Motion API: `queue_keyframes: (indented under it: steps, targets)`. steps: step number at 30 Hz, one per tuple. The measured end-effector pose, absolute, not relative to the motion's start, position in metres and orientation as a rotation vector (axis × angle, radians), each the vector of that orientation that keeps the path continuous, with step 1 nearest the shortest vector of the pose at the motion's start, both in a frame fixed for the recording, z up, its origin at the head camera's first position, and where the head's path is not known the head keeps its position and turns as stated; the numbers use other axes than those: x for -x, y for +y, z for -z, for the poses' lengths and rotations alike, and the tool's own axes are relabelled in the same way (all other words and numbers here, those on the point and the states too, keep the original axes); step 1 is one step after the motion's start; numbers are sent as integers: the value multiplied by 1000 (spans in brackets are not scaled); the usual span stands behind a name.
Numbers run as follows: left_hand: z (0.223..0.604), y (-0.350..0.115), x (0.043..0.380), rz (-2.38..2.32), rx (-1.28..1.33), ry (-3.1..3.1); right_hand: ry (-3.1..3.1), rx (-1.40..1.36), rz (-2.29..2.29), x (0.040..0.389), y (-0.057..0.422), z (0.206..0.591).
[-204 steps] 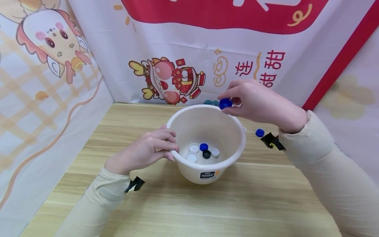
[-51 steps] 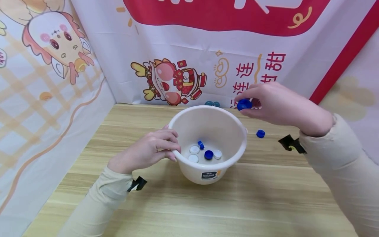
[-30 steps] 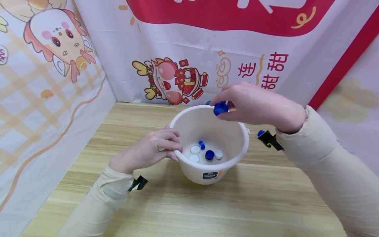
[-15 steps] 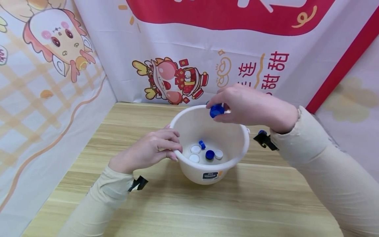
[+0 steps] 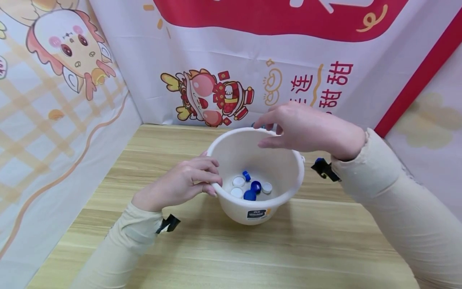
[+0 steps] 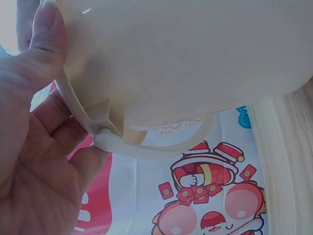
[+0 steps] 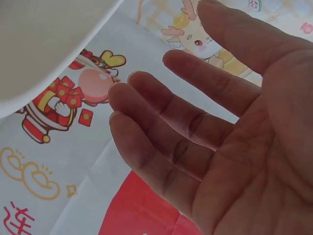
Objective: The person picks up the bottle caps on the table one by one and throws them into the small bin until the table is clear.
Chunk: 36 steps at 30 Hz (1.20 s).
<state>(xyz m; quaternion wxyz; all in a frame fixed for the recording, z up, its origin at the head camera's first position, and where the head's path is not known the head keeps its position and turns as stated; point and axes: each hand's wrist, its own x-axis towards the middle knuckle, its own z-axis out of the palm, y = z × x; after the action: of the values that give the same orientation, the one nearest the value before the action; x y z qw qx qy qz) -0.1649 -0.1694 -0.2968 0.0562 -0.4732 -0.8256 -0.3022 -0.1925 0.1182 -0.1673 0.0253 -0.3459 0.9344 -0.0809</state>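
Observation:
A cream plastic bucket [image 5: 236,209] stands on the wooden table. My left hand [image 5: 180,180] grips its left rim, the thumb [image 6: 49,39] against the outer wall in the left wrist view. Above the far right part of the rim hovers my right hand [image 5: 306,130], fingers apart and holding nothing; its palm [image 7: 254,161] shows bare in the right wrist view. On the bucket's floor lie a tilted blue cap [image 5: 246,175], a second blue cap [image 5: 256,186], a third blue cap [image 5: 250,195] and three white caps, one white cap [image 5: 266,188] at the right.
Another blue cap [image 5: 319,160] lies on the table [image 5: 202,249] right of the bucket, mostly hidden by the black tag [image 5: 326,170] on my right sleeve. The bucket's handle [image 6: 156,149] hangs at its side. Printed cloth walls [image 5: 144,60] close off the back and sides.
My right hand moved left over the bucket with a blue cap and let it drop; that cap now lies inside near the front. The left hand keeps its grip on the rim.

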Motion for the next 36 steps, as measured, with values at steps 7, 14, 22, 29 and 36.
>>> queue_keyframes:
  steps: [7,14,22,29,36]
  targets:
    - [296,-169,165,917,1434,-2508,2899,941,291,201,138,170]
    - [297,-169,165,926,1439,-2504,2916,869,316,215,169,182]
    - [298,-169,166,915,1458,-2471,2935,712,337,234,207,206]
    - [299,-170,166,907,1476,-2442,2912,620,388,256,243,243]
    - [298,-169,166,897,1479,-2437,2849,543,411,277,275,292]
